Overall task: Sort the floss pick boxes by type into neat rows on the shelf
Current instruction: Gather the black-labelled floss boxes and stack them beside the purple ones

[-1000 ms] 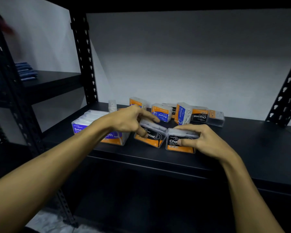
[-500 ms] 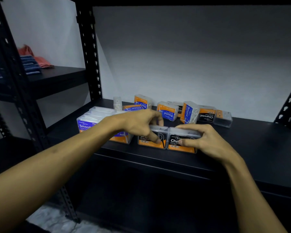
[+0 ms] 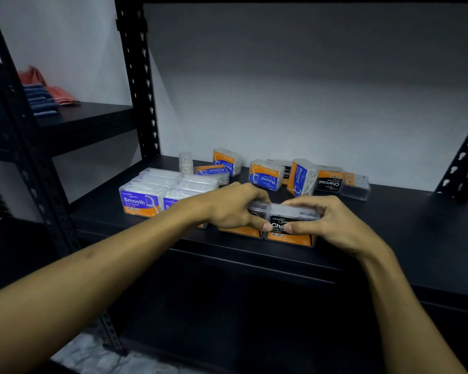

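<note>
Both hands, left (image 3: pixel 235 209) and right (image 3: pixel 327 225), press two Charcoal boxes (image 3: pixel 292 225) together at the shelf (image 3: pixel 405 238) front, right of the Smooth row (image 3: pixel 146 198). Next, probably fetch the loose Charcoal box (image 3: pixel 328 182) behind.

1. I am reaching both bare forearms forward and inward, so my hands are meeting at the front Charcoal box (image 3: pixel 291 228).
2. My left hand (image 3: pixel 234 207) is arching palm-down just left of that box, fingers curling over the top edge, thumb tip pressing low on the front.
3. My right hand (image 3: pixel 327 222) is cupping the box's right end, fingers lying along its top, thumb tip touching its front label beside my left thumb.
</note>
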Motion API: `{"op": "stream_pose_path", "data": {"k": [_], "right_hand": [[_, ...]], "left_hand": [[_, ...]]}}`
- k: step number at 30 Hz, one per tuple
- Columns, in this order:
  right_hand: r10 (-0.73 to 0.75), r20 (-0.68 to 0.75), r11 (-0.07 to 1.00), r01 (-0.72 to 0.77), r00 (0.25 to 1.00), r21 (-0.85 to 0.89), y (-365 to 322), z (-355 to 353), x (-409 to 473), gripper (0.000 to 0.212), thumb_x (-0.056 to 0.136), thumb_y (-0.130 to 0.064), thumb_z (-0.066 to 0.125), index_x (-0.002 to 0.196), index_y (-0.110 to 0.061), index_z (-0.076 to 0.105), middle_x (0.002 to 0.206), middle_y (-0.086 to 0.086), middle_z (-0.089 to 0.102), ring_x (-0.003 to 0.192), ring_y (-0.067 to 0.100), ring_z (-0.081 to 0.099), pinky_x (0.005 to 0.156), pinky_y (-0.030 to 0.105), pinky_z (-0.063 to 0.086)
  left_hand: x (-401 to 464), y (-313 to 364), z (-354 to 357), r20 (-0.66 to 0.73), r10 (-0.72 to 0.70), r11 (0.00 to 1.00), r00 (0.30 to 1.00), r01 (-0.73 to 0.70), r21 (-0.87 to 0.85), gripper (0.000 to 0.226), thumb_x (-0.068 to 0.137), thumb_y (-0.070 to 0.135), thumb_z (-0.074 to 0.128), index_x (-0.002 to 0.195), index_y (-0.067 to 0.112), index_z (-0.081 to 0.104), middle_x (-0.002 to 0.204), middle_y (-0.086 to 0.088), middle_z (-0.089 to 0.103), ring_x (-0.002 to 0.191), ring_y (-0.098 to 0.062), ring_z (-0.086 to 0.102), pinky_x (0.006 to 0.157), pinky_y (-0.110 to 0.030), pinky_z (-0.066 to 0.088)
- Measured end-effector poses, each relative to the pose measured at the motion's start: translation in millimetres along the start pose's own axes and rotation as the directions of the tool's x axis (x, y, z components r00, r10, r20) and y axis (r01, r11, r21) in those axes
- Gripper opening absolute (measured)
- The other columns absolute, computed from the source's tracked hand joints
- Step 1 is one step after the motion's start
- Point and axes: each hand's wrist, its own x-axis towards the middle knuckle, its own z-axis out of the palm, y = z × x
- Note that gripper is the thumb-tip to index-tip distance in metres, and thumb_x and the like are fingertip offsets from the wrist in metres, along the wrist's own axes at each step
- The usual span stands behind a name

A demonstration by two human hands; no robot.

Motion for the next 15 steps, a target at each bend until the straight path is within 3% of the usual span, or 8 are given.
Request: {"op": "stream_pose_path", "data": {"k": [7, 15], "right_hand": [[0.013, -0.007, 1.0, -0.013, 1.0, 0.028, -3.0, -1.5, -5.8, 0.036, 0.072, -0.008, 0.085, 0.106, -0.019, 0.078, 0.1, -0.001, 0.078, 0.093, 0.008, 0.072, 0.085, 0.017, 0.054], [0.028, -0.03, 0.999, -0.027, 0.999, 0.022, -2.2, -0.6, -9.0, 0.036, 0.073, -0.011, 0.086, 0.107, -0.022, 0.078, 0.102, -0.001, 0.078, 0.099, 0.014, 0.072, 0.092, 0.025, 0.055]], "left_hand": [[-2.0, 4.8, 2.9, 0.01, -0.019, 1.0, 1.0, 0.019, 0.007, 0.046, 0.082, 0.052, 0.073, 0.118, 0.024, 0.062, 0.099, 0.007, 0.066, 0.093, -0.014, 0.06, 0.083, -0.03, 0.048], [-5.3, 7.1, 2.4, 0.029, -0.006, 0.999, 1.0, 0.004, 0.046, 0.047, 0.084, 0.056, 0.068, 0.121, 0.028, 0.058, 0.108, 0.005, 0.069, 0.099, -0.016, 0.064, 0.092, -0.044, 0.051]]}}
